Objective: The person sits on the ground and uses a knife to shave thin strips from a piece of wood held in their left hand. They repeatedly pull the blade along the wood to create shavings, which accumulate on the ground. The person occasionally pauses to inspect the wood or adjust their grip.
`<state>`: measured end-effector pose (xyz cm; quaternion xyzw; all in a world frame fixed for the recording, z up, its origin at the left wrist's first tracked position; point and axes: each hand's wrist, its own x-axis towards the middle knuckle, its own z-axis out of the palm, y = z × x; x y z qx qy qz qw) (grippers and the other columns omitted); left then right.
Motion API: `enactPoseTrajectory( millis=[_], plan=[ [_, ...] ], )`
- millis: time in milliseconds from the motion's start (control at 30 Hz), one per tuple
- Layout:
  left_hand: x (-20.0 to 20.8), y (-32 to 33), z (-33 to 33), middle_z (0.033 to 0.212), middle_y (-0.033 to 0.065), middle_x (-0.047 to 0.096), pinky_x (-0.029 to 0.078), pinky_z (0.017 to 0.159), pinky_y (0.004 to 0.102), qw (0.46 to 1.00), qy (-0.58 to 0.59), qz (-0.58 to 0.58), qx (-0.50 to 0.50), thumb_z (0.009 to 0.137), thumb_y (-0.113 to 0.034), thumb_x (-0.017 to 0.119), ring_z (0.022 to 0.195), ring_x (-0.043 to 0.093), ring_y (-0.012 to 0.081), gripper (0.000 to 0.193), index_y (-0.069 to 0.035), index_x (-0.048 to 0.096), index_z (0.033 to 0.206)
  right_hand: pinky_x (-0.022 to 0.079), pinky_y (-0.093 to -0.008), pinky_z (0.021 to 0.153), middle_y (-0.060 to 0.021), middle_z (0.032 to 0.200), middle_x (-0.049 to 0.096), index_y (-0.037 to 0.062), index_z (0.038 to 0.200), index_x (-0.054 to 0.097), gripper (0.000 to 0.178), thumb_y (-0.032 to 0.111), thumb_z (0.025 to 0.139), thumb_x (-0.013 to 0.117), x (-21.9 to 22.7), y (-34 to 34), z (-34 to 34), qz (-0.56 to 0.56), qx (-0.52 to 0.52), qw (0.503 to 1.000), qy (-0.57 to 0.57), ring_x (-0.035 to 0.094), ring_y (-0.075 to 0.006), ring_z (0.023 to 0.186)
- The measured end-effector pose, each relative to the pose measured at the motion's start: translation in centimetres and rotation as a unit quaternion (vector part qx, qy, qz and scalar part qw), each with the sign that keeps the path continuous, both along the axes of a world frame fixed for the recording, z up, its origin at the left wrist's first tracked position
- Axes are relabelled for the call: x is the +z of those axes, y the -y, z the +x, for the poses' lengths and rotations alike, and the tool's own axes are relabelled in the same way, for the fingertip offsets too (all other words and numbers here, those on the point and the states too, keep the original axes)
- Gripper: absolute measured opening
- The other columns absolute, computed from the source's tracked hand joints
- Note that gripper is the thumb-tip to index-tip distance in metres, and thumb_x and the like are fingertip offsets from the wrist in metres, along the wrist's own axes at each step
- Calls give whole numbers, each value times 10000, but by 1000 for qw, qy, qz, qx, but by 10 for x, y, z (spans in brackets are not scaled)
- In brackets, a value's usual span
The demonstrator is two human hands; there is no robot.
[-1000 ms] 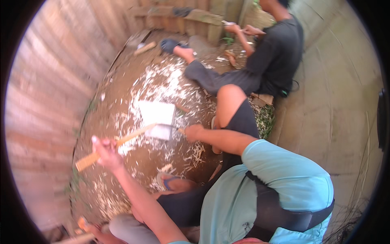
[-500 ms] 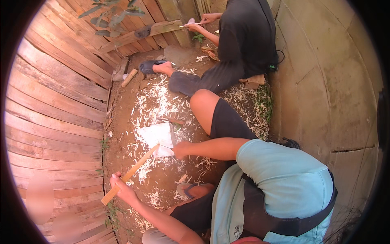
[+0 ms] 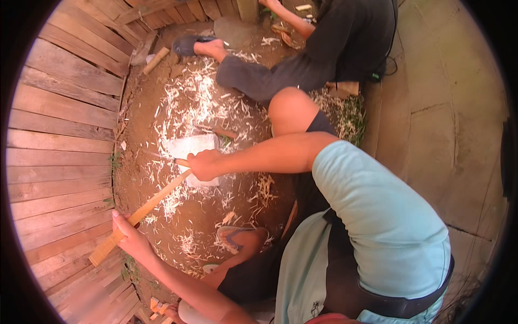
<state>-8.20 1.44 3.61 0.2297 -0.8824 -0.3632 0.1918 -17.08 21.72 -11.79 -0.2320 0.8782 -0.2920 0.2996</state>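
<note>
Left hand wrapped round wooden strip; right hand closed firmly on knife. Shavings scattered round white block: some cutting apparently done; amount left unclear.

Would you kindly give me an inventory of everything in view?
Wooden strip: one, tan, lower left
Knife: one, light handle, centre left
Block: one, white, on the ground
Shavings: many, pale, on the ground
Plank fence: one, reddish brown, left
Wood piece: one, tan, by the fence
Wall: one, greyish, right
Grass: one patch, green, right
Co-worker: one, dark clothes, top
Another person's hand: one, partly seen, bottom left
Sandal: at least one, grey, own foot
Left hand: one, bare, on the strip
Right hand: one, bare, on the knife
</note>
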Motion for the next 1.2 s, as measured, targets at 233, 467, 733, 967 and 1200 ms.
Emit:
enactPoseTrajectory(
  millis=[233,467,733,967,1200],
  plan=[
    [-21,12,-18,685,55,519,434,805,333,898,-233,372,20,956,-354,489,714,544,185,378,-76,495,699,416,-398,814,-90,971,611,329,1433,259,611,183,865,428,-58,-2,-17,170,240,955,-39,625,-232,862],
    [-37,16,-32,441,-14,213,275,522,293,856,-245,419,-178,981,-288,367,427,216,109,515,-140,243,504,475,-463,810,-226,999,626,-19,1047,576,479,420,943,416,-37,-4,-26,227,172,957,48,626,-339,923],
    [-40,27,-23,440,-17,219,269,524,292,850,-231,414,-231,975,-271,363,422,211,98,507,-136,251,499,436,-356,633,-147,852,597,-33,998,519,477,429,948,413,26,21,-14,-322,-127,938,-19,538,-235,698],
    [-49,20,14,469,4,277,308,577,309,864,-224,386,-234,981,-304,366,479,309,133,516,-126,258,510,458,-457,887,-204,1090,606,22,1177,503,400,305,899,456,-86,-32,19,253,97,959,79,588,-366,1026],
    [-30,11,33,753,127,609,444,723,309,955,-133,262,-32,966,-302,454,776,592,214,431,23,575,709,487,-476,817,-227,972,638,64,1238,491,436,335,898,472,-58,-29,-23,276,131,952,-10,620,-366,924]
  ],
)
